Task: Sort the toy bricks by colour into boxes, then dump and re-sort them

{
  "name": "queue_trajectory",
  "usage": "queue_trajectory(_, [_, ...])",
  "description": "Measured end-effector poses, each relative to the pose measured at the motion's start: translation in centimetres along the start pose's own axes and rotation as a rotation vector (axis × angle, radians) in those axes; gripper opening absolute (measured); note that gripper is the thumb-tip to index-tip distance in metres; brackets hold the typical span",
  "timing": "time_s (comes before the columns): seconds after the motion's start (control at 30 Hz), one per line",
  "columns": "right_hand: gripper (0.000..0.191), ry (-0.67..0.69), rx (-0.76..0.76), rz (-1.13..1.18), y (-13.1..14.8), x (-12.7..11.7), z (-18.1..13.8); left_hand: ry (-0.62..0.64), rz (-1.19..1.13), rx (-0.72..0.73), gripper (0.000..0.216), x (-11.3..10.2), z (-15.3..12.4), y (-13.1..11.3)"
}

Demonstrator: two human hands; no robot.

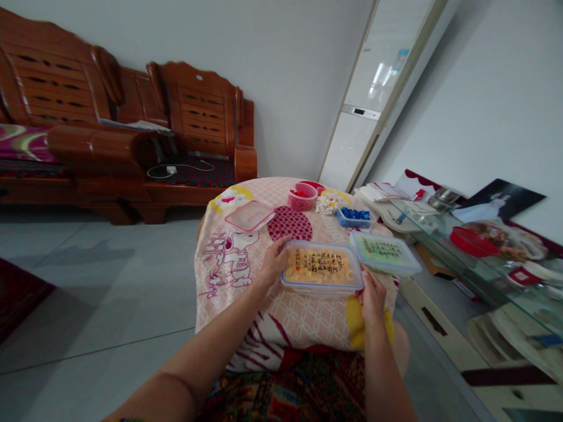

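A clear plastic food container (323, 268) with a blue-edged lid and dark characters sits in front of me, full of small yellow pieces. My left hand (275, 261) grips its left end and my right hand (373, 293) its right end. Just beyond my right hand lies a similar lidded container (386, 253) with green contents. Behind them are an uncovered container of blue pieces (355, 217), a heap of white pieces (326, 205) and a round pink tub (302, 196) with red pieces. A pink-rimmed lid (249, 216) rests at the left.
A patterned cloth (246, 281) covers the round table. To the right, a glass-topped stand (475, 252) holds a red bowl (474, 241), papers and bagged food. Wooden chairs (193, 117) stand along the wall at left, and a tall white appliance (358, 111) is behind the table.
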State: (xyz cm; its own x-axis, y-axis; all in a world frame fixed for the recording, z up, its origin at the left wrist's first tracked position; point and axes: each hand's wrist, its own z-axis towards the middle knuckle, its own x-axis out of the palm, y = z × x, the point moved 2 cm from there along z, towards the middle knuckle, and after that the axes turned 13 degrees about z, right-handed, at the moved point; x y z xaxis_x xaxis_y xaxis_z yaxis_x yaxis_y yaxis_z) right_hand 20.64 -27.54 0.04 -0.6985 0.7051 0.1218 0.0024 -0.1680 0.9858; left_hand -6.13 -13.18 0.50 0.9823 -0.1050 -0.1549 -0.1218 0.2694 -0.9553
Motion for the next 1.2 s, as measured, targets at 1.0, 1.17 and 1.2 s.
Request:
queue_trajectory(1.0, [0.073,0.175,-0.354,-0.425,0.6,1.2,-1.0,0.586,1.026,0.519,0.036,6.4,4.3,-5.2])
queue_trajectory(1.17, [0.080,0.328,-0.297,-0.396,0.9,-0.1,-1.1,0.594,1.037,0.534,0.038,6.4,4.5,-5.2])
queue_trajectory(1.2, [0.083,0.365,-0.281,-0.397,1.0,-0.5,-1.1,0.602,1.041,0.545,0.039,6.4,4.5,-5.2])
